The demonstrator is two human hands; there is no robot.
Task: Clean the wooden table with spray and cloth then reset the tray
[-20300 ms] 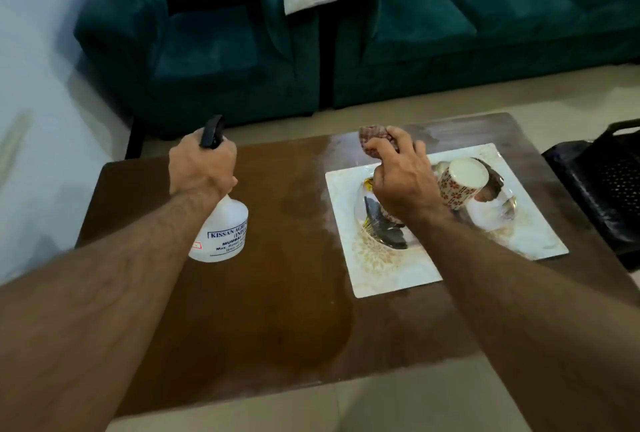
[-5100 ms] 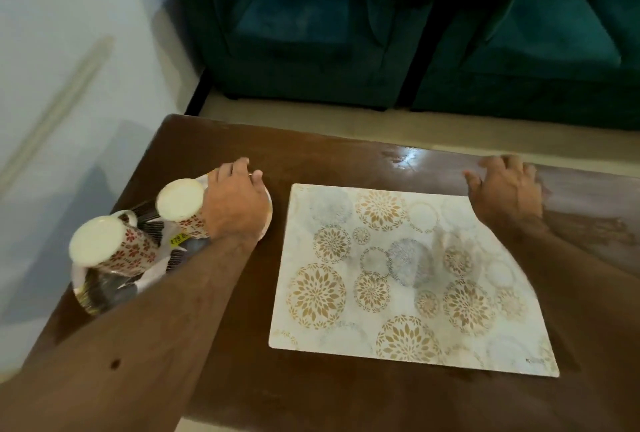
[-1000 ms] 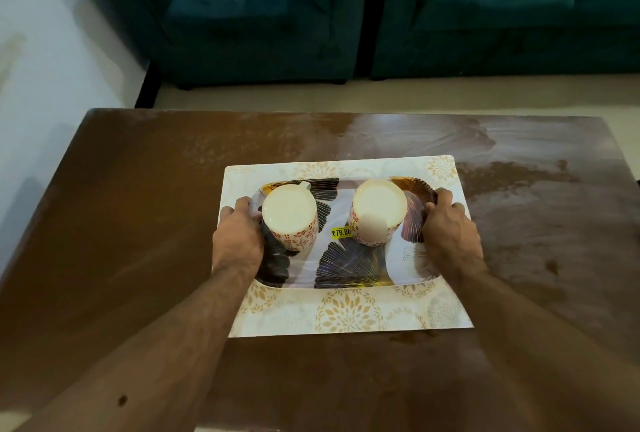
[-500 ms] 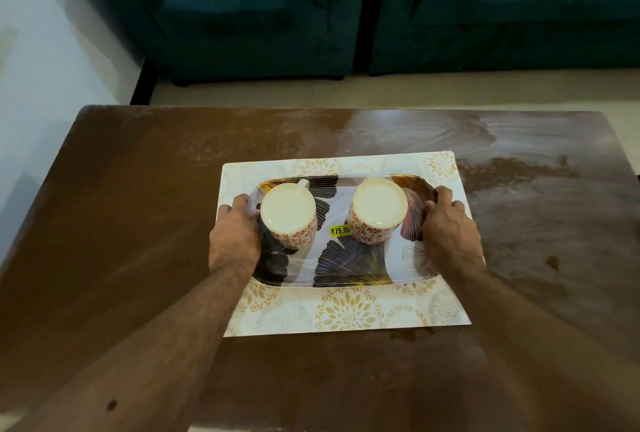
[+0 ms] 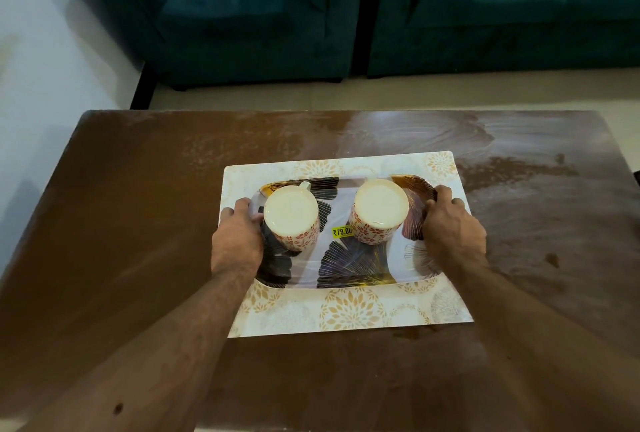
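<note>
Two teal sofas (image 5: 346,9) sit beyond the wooden table (image 5: 138,241), whose far right surface shows damp wipe streaks. Centred on it lies a floral placemat (image 5: 349,310); on that, the leaf-print tray (image 5: 353,262), carrying two upturned floral mugs (image 5: 292,220) side by side and a yellow price sticker (image 5: 342,231). Our left hand (image 5: 237,241) grips the tray's left rim, fingers curled over it; our right hand (image 5: 453,230) grips the right rim likewise. We judge cleaning done and the reset in its last step. Next: square the tray on the mat, release both hands without jolting the mugs.
</note>
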